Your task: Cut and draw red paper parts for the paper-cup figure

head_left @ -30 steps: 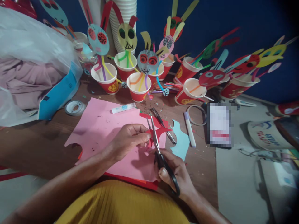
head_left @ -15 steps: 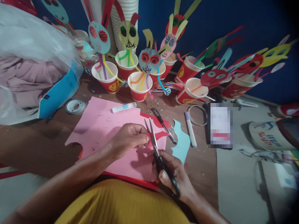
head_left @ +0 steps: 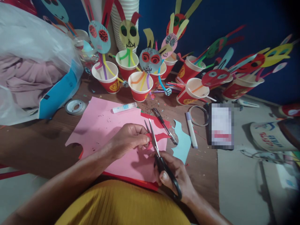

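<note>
My left hand (head_left: 131, 137) pinches a small piece of red paper (head_left: 161, 137) between thumb and fingers, above the pink paper sheet (head_left: 100, 125). In my right hand (head_left: 173, 173) are black-handled scissors (head_left: 155, 145), their blades pointing away from me and slightly parted. The blades cross the red paper just right of my left fingertips. Under and beside the pink sheet lie more red paper and a cut piece of light blue paper (head_left: 181, 142). A black pen (head_left: 164, 125) rests slantwise beyond the scissors' tips.
A glue stick (head_left: 124, 108) lies on the pink sheet, with a tape roll (head_left: 76, 107) to its left. Along the back stand several red paper cups (head_left: 140, 93) with paper faces. A purple-capped marker (head_left: 191, 131) and a pixelated rectangular object (head_left: 221, 125) lie to the right.
Both hands stay almost in the same place. The scissors have shifted very slightly, and the blades remain across the red paper.
</note>
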A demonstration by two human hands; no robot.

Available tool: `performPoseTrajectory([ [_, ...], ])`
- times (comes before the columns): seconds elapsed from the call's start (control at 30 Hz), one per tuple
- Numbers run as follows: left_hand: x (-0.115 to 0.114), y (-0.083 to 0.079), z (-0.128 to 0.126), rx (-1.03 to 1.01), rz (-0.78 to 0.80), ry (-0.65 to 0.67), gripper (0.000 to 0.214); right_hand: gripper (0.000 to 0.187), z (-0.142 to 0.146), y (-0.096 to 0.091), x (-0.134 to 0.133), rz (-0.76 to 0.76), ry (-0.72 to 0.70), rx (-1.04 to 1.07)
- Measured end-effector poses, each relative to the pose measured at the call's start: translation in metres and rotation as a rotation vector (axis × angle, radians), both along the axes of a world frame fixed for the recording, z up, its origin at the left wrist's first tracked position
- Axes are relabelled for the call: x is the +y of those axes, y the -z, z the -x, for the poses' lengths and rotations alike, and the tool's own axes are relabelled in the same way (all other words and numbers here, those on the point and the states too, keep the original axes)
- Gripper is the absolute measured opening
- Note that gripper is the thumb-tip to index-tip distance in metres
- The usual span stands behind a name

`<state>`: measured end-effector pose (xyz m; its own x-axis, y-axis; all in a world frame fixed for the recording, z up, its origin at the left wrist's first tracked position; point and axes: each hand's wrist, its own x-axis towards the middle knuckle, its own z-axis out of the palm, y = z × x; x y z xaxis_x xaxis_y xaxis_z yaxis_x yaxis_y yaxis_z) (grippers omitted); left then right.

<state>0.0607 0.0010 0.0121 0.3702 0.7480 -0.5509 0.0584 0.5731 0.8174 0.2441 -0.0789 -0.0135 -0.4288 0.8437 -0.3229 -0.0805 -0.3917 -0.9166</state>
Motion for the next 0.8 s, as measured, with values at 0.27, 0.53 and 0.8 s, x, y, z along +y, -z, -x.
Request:
performPoseTrajectory([
  [0.27, 0.0004, -0.0046, -0.001, -0.021, 0.035, -0.021, 0.01, 0.044, 0.0014, -0.0012, 0.0002, 0.02, -0.003, 0.0],
  [0.53, -0.0005, -0.0029, 0.001, 0.026, 0.0, 0.039, 0.008, 0.048, -0.001, -0.0004, 0.0009, 0.004, -0.04, -0.003],
  [0.8, 0.0013, -0.0051, 0.0008, 0.026, 0.017, 0.042, 0.007, 0.048, -0.0003, -0.0025, 0.0009, 0.02, -0.026, -0.013],
])
